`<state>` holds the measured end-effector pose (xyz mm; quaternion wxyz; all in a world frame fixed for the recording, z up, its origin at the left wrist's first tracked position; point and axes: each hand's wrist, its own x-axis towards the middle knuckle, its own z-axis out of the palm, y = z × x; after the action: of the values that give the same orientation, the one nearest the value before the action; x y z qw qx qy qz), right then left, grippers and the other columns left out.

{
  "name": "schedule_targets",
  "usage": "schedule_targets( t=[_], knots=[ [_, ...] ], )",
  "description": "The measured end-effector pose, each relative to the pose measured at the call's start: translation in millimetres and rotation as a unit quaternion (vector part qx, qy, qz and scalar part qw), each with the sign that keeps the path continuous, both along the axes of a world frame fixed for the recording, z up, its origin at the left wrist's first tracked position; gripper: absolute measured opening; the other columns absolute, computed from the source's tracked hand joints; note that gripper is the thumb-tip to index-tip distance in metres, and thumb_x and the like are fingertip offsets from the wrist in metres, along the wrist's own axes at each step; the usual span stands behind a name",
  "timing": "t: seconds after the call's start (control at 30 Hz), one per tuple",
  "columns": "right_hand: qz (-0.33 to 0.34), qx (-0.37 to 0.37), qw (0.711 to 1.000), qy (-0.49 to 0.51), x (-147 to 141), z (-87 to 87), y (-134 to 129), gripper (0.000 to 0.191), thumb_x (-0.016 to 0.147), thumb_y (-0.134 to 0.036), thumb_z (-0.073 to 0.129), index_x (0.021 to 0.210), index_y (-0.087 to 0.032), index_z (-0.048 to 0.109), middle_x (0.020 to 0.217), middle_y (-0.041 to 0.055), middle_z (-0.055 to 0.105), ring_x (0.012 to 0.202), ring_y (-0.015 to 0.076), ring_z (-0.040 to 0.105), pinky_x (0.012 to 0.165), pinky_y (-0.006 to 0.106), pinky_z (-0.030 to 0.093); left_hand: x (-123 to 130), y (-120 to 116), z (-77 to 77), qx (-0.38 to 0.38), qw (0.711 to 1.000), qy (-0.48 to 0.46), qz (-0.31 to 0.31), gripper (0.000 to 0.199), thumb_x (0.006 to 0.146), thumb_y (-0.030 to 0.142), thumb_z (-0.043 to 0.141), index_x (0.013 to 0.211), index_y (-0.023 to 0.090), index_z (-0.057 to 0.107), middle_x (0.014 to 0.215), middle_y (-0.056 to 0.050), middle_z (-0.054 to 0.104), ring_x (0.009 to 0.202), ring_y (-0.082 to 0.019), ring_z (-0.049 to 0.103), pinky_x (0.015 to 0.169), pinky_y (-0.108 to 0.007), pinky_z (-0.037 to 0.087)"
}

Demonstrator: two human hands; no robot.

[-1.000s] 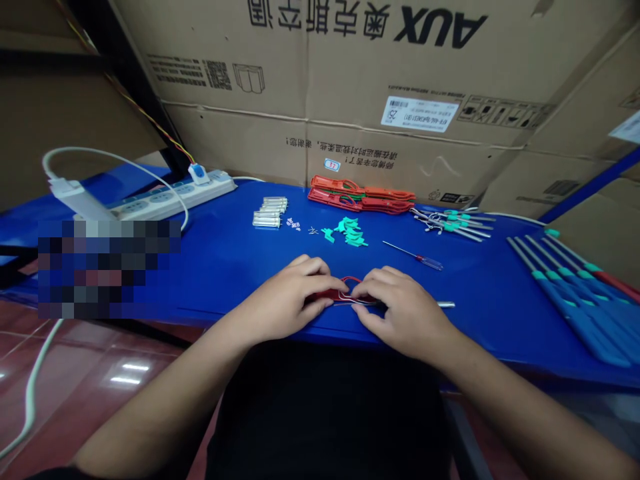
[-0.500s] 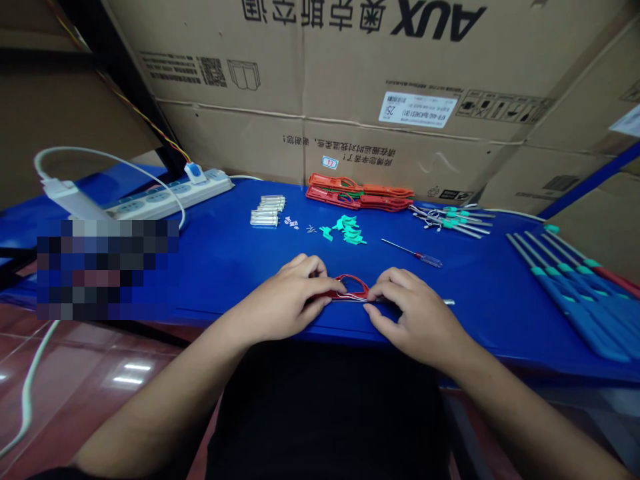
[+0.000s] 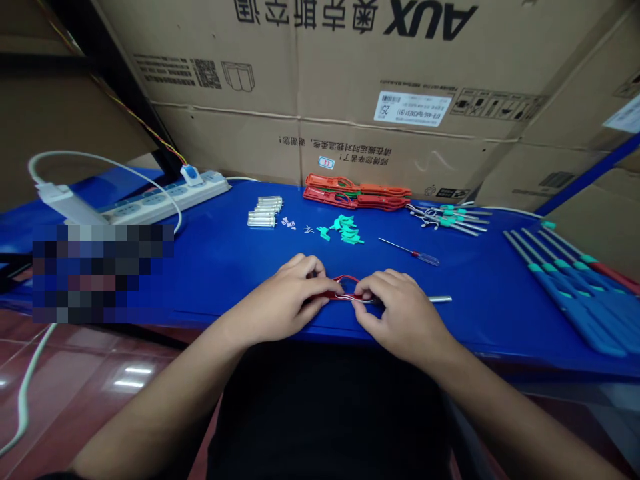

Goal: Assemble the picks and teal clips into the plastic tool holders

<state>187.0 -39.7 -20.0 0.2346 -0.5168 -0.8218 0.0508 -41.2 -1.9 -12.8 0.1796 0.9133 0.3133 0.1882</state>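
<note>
Cardboard cartons [image 3: 320, 87] printed with AUX stand along the far side of your blue bench [image 3: 210, 280], with a polished red tile floor [image 3: 75, 393] below its near edge. A white power strip [image 3: 160, 203] lies at the bench's far left, and a pixelated patch [image 3: 103, 273] covers the near-left area, so you cannot tell what lies there. Along the right edge, blue-handled tools [image 3: 575, 313] lie side by side, one red-handled tool [image 3: 613, 277] beyond them. Farther back sit a stack of orange-red plastic handles [image 3: 355, 193], steel-shafted pieces with teal collars [image 3: 450, 219], and a small screwdriver [image 3: 410, 252] with a red-and-clear handle. Nearer the middle lie teal plastic pieces [image 3: 345, 230], short metal cylinders [image 3: 263, 215] and tiny white parts [image 3: 287, 223]; none of these stands between you and your work.

Both forearms reach in from the bench's near edge and converge at its centre. Your left hand [image 3: 285, 293] and right hand [image 3: 400, 313] nearly meet, fingers curled narrowly around a red plastic piece [image 3: 346, 293] threaded with thin wire, held against the bench just in front of you. A steel shaft [image 3: 440, 299] sticks out to the right beyond your right hand.
</note>
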Motion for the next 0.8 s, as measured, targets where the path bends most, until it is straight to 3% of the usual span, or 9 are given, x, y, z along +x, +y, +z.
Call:
schedule_targets(
  t=[0.27, 0.53, 0.8],
  knots=[
    [0.024, 0.038, 0.997, -0.057, -1, 4.3, 0, 0.01, 0.085, -0.016, 0.06, 0.077, -0.019, 0.066, 0.078, 0.0027, 0.067, 0.077, 0.02, 0.056, 0.073, 0.036, 0.037, 0, -2, 1.2, 0.006, 1.0, -0.007, 0.002, 0.028, 0.098, 0.02, 0.05, 0.118, 0.028, 0.068, 0.107, -0.007, 0.054, 0.104, -0.021, 0.049, 0.094, -0.037, 0.044],
    [0.05, 0.001, 0.999, 0.002, 4, 4.5, 5, 0.012, 0.086, -0.016, 0.06, 0.079, -0.02, 0.069, 0.08, 0.0014, 0.068, 0.077, 0.0175, 0.056, 0.075, 0.033, 0.038, 1, -1, 1.3, -0.002, 1.0, -0.007, 0.0, 0.027, 0.098, 0.021, 0.05, 0.118, 0.027, 0.067, 0.107, -0.007, 0.054, 0.105, -0.021, 0.048, 0.094, -0.038, 0.044],
    [0.103, 0.039, 0.991, -0.075, 4, 8.7, 10, 0.01, 0.082, -0.013, 0.058, 0.077, -0.018, 0.066, 0.076, 0.0024, 0.064, 0.074, 0.0173, 0.054, 0.073, 0.032, 0.038, 0, -1, 0.8, -0.005, 1.0, -0.019, -0.002, 0.024, 0.096, 0.02, 0.052, 0.114, 0.025, 0.067, 0.106, -0.006, 0.055, 0.104, -0.02, 0.051, 0.095, -0.036, 0.044]
  ],
)
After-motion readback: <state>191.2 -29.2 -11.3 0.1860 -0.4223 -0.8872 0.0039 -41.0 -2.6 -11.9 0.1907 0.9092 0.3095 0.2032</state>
